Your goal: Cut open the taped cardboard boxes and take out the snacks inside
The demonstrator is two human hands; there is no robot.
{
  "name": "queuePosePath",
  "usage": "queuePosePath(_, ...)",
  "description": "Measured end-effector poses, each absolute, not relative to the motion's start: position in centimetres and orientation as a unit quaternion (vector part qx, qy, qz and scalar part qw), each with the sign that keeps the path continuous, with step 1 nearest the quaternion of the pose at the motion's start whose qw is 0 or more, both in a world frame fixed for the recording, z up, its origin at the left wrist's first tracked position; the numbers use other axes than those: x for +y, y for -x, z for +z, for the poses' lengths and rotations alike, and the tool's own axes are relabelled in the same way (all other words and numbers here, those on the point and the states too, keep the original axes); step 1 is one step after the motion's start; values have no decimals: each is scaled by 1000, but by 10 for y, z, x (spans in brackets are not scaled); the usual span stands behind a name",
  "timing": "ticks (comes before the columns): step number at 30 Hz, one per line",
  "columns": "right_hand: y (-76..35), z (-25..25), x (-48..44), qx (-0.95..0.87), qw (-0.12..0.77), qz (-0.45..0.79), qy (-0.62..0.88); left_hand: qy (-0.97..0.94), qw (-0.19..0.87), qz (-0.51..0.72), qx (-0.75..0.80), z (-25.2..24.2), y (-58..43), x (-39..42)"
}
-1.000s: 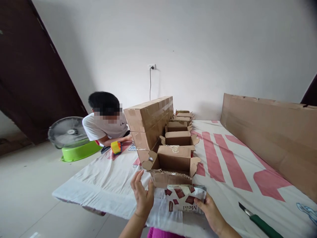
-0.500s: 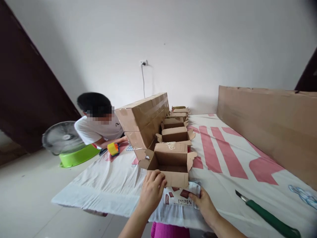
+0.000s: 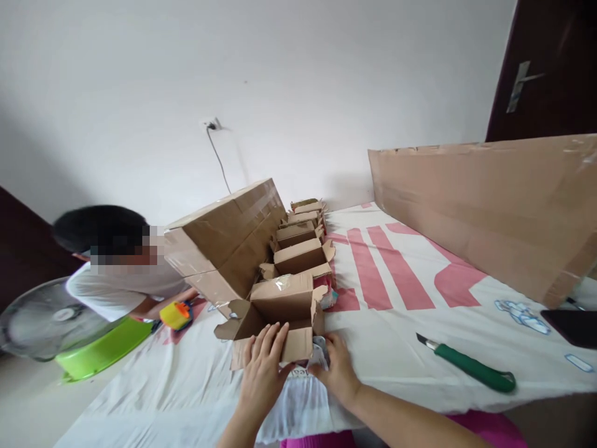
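Observation:
Nearest me stands an open cardboard box [image 3: 282,287] with its flaps folded outward. My left hand [image 3: 265,359] grips its front flap, fingers over the top and thumb below. My right hand [image 3: 341,373] is closed on a printed packet [image 3: 319,353] beside the front right corner of the box. Most of that packet lies hidden under the flap and behind my fingers. Behind this box runs a row of similar open boxes [image 3: 301,254]. A green-handled utility knife [image 3: 471,368] lies on the cloth to the right.
Long taped boxes [image 3: 228,239] are stacked along the left of the row. Another person [image 3: 121,292] leans in there, near a yellow tape dispenser [image 3: 175,315] and a fan [image 3: 65,314]. A tall cardboard panel [image 3: 480,205] stands at right, a dark phone [image 3: 573,327] beside it.
My view has swung right. The packet has slid under the front flap, its printed face now mostly covered. My left hand has moved from the flap's left corner onto its middle.

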State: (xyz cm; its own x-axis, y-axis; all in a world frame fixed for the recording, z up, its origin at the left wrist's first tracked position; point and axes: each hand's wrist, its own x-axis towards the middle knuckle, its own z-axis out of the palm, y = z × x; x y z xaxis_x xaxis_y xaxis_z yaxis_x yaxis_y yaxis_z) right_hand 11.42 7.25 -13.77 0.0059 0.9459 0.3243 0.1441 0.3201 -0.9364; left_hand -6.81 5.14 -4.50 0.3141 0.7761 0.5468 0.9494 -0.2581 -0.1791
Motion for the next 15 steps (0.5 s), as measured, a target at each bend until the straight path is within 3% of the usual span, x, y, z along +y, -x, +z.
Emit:
queuePosePath(7, -140, -144, 74, -634, 448, 424, 466, 675, 310, -415, -525, -99, 37, 7)
queuePosePath(15, -150, -131, 113, -681, 424, 428, 417, 607, 176, -421, -651, -146, 32, 27)
